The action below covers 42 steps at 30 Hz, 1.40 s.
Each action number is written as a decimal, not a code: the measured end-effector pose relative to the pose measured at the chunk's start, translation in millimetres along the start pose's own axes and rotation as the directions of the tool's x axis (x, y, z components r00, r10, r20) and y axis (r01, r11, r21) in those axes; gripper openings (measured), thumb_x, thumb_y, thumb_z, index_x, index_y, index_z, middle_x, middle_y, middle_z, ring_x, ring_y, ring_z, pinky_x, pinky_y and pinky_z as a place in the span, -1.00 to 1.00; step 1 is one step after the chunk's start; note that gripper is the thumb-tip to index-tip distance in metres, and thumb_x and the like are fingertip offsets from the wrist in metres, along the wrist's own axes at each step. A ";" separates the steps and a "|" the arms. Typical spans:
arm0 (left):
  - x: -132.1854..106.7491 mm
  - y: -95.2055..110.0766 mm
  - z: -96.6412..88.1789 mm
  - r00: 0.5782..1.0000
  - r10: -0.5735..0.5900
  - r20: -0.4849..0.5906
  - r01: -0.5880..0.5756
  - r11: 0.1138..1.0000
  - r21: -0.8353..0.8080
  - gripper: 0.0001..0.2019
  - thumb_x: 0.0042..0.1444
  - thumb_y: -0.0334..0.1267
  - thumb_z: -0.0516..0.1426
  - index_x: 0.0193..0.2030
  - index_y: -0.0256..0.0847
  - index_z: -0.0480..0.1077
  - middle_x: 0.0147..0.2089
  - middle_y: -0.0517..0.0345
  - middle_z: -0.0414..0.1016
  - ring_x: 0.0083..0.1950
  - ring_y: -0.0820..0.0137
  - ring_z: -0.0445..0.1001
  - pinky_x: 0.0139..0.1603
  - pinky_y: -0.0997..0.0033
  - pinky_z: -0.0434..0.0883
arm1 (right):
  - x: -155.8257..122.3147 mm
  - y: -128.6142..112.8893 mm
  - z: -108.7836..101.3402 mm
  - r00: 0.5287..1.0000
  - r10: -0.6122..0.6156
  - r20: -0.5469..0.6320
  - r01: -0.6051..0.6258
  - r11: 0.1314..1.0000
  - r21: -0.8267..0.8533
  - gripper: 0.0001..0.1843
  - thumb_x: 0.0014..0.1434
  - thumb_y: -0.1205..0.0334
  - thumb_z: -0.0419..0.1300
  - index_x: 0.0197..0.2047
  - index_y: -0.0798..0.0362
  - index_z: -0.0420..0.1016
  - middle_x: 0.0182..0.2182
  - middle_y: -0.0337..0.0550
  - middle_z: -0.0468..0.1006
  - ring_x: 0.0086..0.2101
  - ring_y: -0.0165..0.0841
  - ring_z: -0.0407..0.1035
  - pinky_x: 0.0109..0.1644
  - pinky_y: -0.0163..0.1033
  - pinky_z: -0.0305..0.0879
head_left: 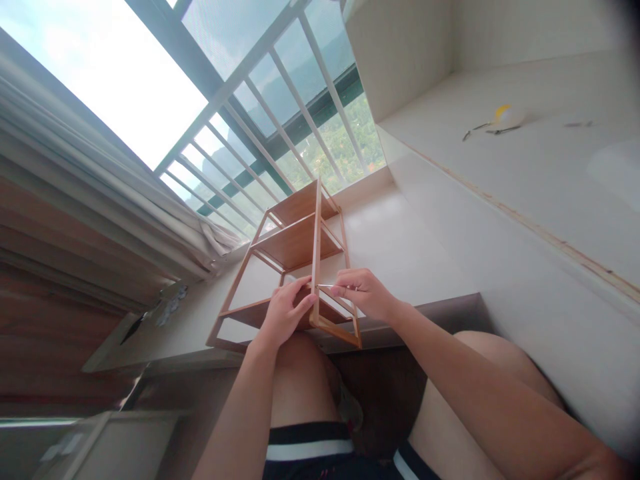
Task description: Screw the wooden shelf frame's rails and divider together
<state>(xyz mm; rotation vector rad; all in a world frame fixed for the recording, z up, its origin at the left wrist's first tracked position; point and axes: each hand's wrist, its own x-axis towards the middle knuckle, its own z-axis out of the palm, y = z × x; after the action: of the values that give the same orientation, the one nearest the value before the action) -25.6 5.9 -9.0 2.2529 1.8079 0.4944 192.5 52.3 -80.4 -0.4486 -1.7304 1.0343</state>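
A small wooden shelf rack [295,243] with three brown boards lies on a white window ledge. My left hand [285,313] grips the near upright post of the rack, fingers curled round it. My right hand [363,292] pinches a thin metal tool [327,287], its tip touching that post next to my left fingers. Both forearms reach in from below, above my bare knees.
A white cabinet shelf [500,173] at right holds a yellow-handled tool [500,119]. White window bars [280,113] and a grey curtain [100,193] stand behind the rack. A dark ledge edge [440,310] runs under my right wrist.
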 end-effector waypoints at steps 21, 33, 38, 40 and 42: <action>-0.1 3.9 -1.0 1.000 0.008 0.009 -0.008 1.000 0.017 -0.51 0.22 0.05 0.05 0.20 -0.13 0.37 0.12 0.06 0.51 0.12 0.28 0.45 0.19 0.25 0.30 | 7.0 18.2 2.8 0.910 0.391 0.135 -0.410 0.805 0.429 -0.58 0.14 -0.03 0.19 -0.50 0.18 0.45 -0.69 -0.26 0.29 -0.64 -0.52 0.14 -0.56 -0.36 0.05; -1.0 6.0 -1.0 1.000 -0.002 -0.003 0.002 0.999 0.050 -0.52 0.23 0.08 0.03 0.19 -0.10 0.37 0.10 0.08 0.52 0.11 0.27 0.45 0.20 0.20 0.27 | 7.4 13.4 2.0 0.928 0.334 0.163 -0.367 0.894 0.257 -0.51 0.19 -0.05 0.10 -0.59 0.09 0.06 -0.65 -0.36 -0.01 -0.59 -0.56 -0.11 -0.49 -0.32 -0.17; -1.6 5.2 0.0 1.000 -0.003 -0.013 0.004 0.997 0.074 -0.53 0.23 0.08 0.03 0.16 -0.11 0.39 0.10 0.07 0.52 0.11 0.26 0.44 0.21 0.18 0.25 | 7.3 14.0 2.1 0.960 0.264 0.091 -0.275 0.952 0.139 -0.48 0.27 -0.10 0.00 -0.56 0.10 0.06 -0.60 -0.32 0.01 -0.52 -0.54 -0.05 -0.41 -0.32 -0.12; -1.4 4.3 0.5 1.000 0.002 -0.018 0.000 0.997 0.075 -0.53 0.23 0.07 0.03 0.17 -0.11 0.39 0.10 0.07 0.52 0.11 0.26 0.44 0.21 0.18 0.25 | 7.9 13.2 5.0 0.950 0.298 0.089 -0.310 0.929 0.203 -0.48 0.26 -0.10 0.01 -0.56 0.09 0.04 -0.62 -0.34 0.00 -0.56 -0.55 -0.08 -0.45 -0.32 -0.15; -1.0 3.5 0.8 1.000 0.006 -0.019 -0.005 0.997 0.074 -0.53 0.23 0.06 0.03 0.17 -0.11 0.39 0.10 0.07 0.52 0.11 0.26 0.45 0.20 0.18 0.26 | 8.5 10.6 9.0 0.916 0.382 0.124 -0.401 0.852 0.337 -0.48 0.25 -0.10 0.03 -0.57 0.07 0.01 -0.67 -0.37 -0.03 -0.61 -0.57 -0.15 -0.51 -0.32 -0.21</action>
<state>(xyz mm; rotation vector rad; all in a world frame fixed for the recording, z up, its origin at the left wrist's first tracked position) -22.3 4.2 -8.6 2.3095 1.8595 0.4587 179.2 60.4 -85.0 -0.5558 -1.4782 1.6361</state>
